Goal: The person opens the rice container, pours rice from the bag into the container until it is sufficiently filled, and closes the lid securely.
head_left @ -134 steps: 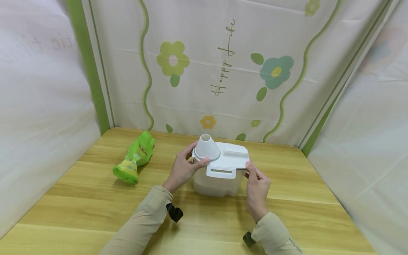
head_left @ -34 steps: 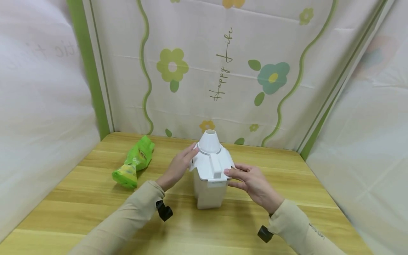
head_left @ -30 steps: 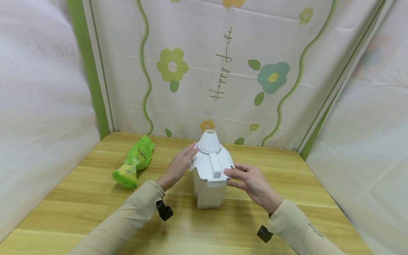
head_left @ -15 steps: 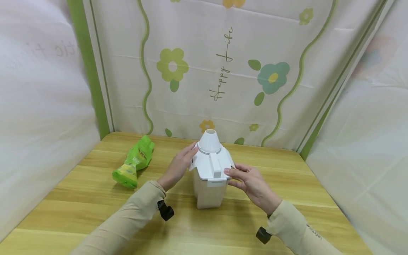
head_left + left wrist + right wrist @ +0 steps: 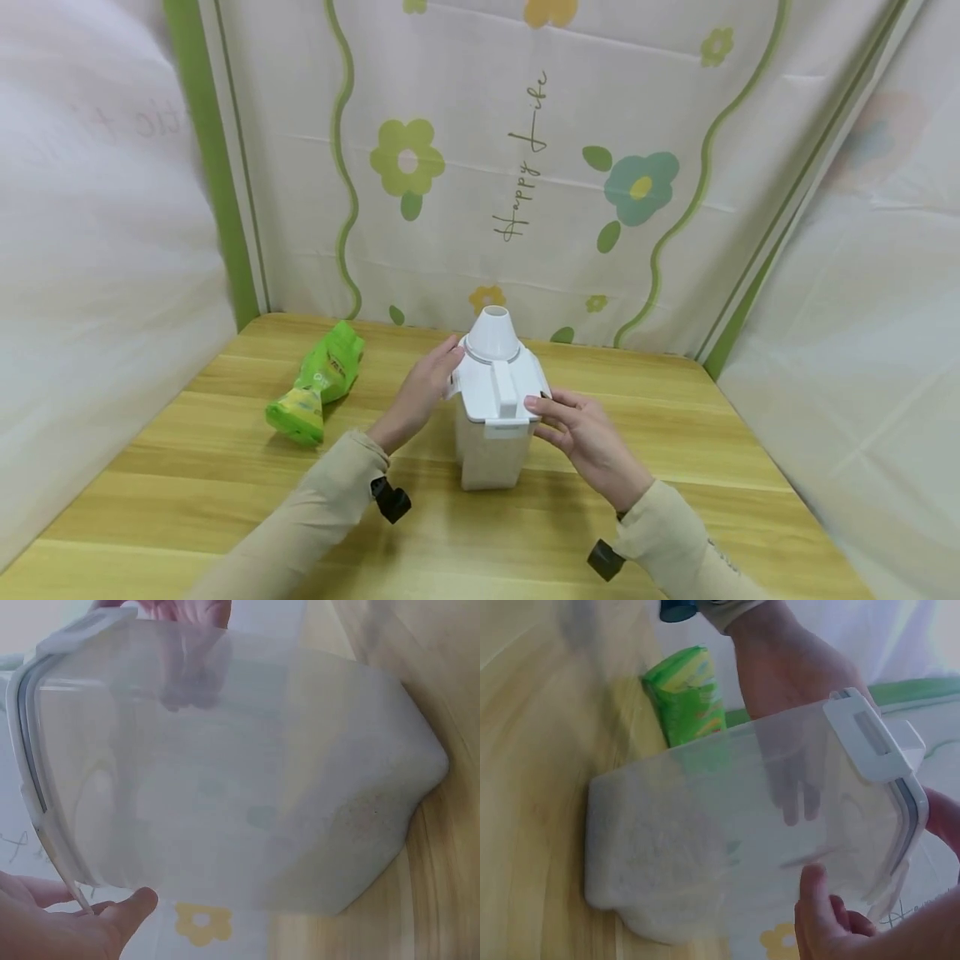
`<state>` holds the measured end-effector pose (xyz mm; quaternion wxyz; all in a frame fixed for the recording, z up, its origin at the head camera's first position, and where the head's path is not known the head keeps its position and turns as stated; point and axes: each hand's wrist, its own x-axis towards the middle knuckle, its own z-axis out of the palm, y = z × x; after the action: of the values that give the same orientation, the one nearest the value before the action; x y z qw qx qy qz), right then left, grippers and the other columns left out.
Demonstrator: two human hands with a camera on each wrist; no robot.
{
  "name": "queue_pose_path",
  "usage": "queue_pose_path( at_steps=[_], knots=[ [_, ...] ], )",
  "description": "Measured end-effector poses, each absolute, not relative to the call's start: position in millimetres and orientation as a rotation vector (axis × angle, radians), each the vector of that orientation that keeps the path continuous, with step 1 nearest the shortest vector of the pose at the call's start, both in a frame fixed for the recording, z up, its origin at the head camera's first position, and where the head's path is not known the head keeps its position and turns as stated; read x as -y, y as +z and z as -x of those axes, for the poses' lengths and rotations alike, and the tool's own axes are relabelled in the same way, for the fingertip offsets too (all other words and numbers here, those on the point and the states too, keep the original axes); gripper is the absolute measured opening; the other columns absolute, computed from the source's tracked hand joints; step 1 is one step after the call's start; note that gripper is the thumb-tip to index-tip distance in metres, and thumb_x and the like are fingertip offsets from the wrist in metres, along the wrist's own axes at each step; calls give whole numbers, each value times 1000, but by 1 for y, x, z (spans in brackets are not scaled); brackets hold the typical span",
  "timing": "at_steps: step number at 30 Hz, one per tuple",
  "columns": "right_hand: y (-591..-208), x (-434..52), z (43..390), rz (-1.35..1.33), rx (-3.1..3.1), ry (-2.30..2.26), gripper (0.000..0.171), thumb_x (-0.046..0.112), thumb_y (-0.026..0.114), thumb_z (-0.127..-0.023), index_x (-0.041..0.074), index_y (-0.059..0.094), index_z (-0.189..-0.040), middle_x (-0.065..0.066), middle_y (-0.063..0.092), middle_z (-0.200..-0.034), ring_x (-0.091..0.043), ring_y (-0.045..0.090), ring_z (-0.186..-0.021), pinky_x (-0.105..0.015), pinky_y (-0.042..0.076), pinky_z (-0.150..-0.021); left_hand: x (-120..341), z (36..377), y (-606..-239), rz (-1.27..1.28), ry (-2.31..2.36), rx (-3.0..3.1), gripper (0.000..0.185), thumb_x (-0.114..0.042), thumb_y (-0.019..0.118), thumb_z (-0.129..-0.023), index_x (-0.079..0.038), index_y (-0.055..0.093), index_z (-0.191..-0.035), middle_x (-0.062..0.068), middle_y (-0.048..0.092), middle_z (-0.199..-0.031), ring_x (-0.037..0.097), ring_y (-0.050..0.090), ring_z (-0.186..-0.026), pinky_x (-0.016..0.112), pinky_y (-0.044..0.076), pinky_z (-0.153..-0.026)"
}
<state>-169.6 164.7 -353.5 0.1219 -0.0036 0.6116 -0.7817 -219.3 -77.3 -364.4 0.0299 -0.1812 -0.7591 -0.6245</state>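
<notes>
A translucent white container stands upright on the wooden table, its latch end toward me. It has a white lid with a cone spout at the far end. My left hand lies with straight fingers against the container's left side, the fingertips up by the spout. My right hand pinches the lid's right edge, thumb on top. In the right wrist view the left hand's fingers show flat through the container wall. White grains fill the container bottom.
A green pouch lies on the table to the left of the container, also seen as the green pouch past it. Flowered cloth walls close the table in at the back and on both sides.
Since 4.5 s ago the container has turned a quarter, its latch end now facing me, and my left hand left the spout. Over the last second both hands stay almost still.
</notes>
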Motion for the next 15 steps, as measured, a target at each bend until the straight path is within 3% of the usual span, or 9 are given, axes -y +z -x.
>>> queue_pose_path(
  at_steps=[4, 11, 15],
  knots=[
    [-359, -161, 166, -10, -1718, -2335, 45, 15, 72, -90, -8, 56, -126, -15, 57, -126, -28, 54, -114, -40, 45, -99, 80, 208, -368, 604, -1823, 2298, 61, -41, 39, -106, -2, 30, -153, 12, 32, -155, 24, 29, -141, 43, 25, -114],
    [-368, -152, 162, -70, -1698, -2423, 23, 17, 72, -89, -1, 67, -102, -12, 61, -110, -27, 56, -104, -41, 46, -95, 84, 185, -377, 531, -1730, 2241, 57, -39, 40, -106, -4, 34, -152, 11, 32, -155, 24, 26, -142, 46, 22, -115],
    [-370, -145, 160, -84, -1742, -2457, 29, 20, 71, -90, -1, 66, -109, -11, 62, -112, -27, 56, -104, -41, 47, -93, 81, 176, -382, 553, -1742, 2159, 55, -34, 41, -107, -1, 34, -151, 13, 32, -155, 26, 27, -142, 48, 27, -113]
  ],
)
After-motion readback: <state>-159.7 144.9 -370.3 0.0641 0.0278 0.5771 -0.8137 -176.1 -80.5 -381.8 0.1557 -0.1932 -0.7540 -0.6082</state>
